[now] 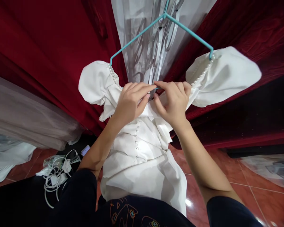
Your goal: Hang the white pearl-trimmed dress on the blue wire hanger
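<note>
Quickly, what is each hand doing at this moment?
Left hand: fingers pinched on the dress neckline.
Right hand: fingers pinched on the same neckline.

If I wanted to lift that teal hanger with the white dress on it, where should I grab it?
Probably the teal hanger at its peak, reaching from above: both sloping arms meet there, bare of cloth, so the white dress should hang level. The lower bar is hidden under both hands.

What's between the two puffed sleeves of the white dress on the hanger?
In the head view, both hands, left hand and right hand, pinch the white dress neckline there.
</note>
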{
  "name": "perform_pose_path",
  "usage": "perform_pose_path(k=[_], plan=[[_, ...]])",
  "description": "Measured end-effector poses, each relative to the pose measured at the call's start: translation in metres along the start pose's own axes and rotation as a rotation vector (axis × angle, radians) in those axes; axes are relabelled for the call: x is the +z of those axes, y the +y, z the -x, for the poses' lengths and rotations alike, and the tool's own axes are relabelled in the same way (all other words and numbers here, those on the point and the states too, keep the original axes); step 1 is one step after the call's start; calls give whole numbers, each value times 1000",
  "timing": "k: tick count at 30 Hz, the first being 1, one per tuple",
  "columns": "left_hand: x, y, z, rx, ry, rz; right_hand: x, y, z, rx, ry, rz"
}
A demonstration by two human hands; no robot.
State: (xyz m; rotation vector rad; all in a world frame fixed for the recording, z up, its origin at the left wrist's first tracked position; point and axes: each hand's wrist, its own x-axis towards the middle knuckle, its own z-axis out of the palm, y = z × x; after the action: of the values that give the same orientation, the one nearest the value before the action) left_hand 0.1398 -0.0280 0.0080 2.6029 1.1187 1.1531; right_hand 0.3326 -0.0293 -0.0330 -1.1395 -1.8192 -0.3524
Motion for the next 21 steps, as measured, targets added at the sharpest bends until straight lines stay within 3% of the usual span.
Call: perform_pose_path(k=[2,4,7,11,14,19,21], plan=[[-4,0,5,-27,132,-25,-1,-4,1,10,32,-11],[-12,-5,7,-82,369,-125,-1,-7,0,30,31,-22],[-27,-25,4,-95,622,-275,4,-9,-3,60,25,-48],[-43,-62,-7,-152,551,-216,7,-6,-5,83,21,-46],[-53,-77,-15,-248,485,-133,3,-2,-8,82,38,-32],[-78,-92,-11,-301,600,-24,-3,3,-20,111,14,-79],[-87,-106,2,-410,644,-30,-5,2,-26,124,-38,-94]])
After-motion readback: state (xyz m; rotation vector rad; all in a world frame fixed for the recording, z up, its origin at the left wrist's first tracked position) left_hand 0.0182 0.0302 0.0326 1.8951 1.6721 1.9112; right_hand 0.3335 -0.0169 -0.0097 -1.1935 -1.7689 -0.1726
